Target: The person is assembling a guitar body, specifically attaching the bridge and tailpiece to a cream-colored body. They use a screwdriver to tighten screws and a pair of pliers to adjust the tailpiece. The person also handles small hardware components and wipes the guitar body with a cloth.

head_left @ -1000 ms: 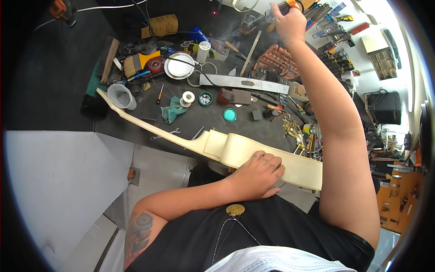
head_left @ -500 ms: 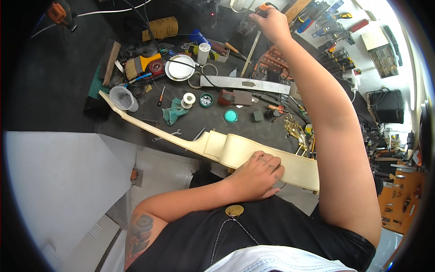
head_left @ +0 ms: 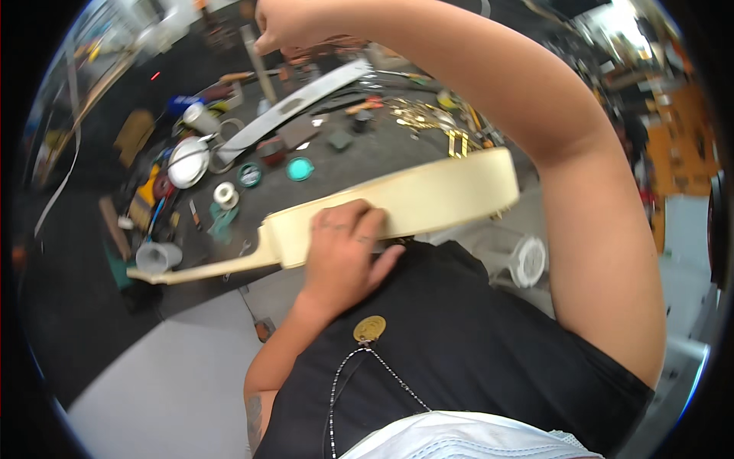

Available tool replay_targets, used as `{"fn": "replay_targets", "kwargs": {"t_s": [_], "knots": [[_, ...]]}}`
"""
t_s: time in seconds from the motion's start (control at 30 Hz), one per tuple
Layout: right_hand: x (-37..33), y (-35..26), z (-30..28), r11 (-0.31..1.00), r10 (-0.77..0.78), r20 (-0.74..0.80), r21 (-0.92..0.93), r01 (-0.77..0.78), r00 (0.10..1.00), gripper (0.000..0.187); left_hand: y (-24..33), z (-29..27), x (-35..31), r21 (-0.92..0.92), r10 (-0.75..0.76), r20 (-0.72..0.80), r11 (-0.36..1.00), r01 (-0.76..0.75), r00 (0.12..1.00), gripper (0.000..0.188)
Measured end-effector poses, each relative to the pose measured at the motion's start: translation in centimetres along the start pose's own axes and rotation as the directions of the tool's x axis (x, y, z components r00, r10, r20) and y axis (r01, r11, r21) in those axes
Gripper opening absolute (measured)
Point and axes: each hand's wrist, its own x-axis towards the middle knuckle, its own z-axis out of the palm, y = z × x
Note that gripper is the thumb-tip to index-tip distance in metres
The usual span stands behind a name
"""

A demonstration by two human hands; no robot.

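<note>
My left hand (head_left: 342, 243) lies palm down with fingers (head_left: 335, 226) spread flat on the cream guitar body (head_left: 428, 200), pinning it across my lap at the centre of the frame; it presses without closing around the edge. My right hand (head_left: 284, 24) is at the top edge of the frame, arm fully extended over the dark workbench (head_left: 359, 157), fingers bunched into a pinch; I cannot tell whether anything sits between them. Compared with a second ago, the view has swung and the right hand, which then held a small orange-tipped item near the tool rack, now reads lower and nearer the bench clutter; the left hand has not shifted. I judge this as the reach ending while the workpiece stays secured. The guitar body is unfinished, pale cream, smooth, with its thin neck (head_left: 206, 268) tapering toward the lower left of the frame, just beside a white cup (head_left: 157, 256). Beyond it lie a long grey ruler (head_left: 302, 107), a teal round lid (head_left: 300, 169) and a white solder spool (head_left: 225, 194).
</note>
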Motion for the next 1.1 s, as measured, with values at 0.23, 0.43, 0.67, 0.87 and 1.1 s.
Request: {"fn": "replay_targets", "kwargs": {"t_s": [0.23,0.43,0.67,0.87,1.1], "knots": [[-27.4,11.2,-2.0,0.905,0.227,-0.426,0.425,-0.028,0.876,0.018,1.7,0.6,1.3,0.042,-0.105,0.084,0.994,0.102,0.991,0.056],[-42.5,25.7,18.1,0.415,0.794,-0.361,0.91,-0.004,0.489,0.013,6.9,3.1,5.4,0.03,-0.017,-0.005,0.999,0.017,1.0,0.058],[-44.1,29.2,35.5,-0.415,0.708,0.187,0.89,0.187,0.681,0.017,16.3,9.6,14.2,0.342,0.067,0.158,0.932,-0.118,0.985,0.052],[-41.6,28.8,36.4,-0.654,0.312,0.146,0.749,0.101,0.939,0.022,18.4,13.4,17.4,0.514,-0.01,0.269,0.847,-0.135,0.963,0.048],[-40.2,30.6,36.7,-0.668,0.122,0.189,0.742,-0.06,0.974,0.026,19.1,14.1,16.9,0.549,-0.057,0.215,0.832,-0.072,0.975,0.048]]}}
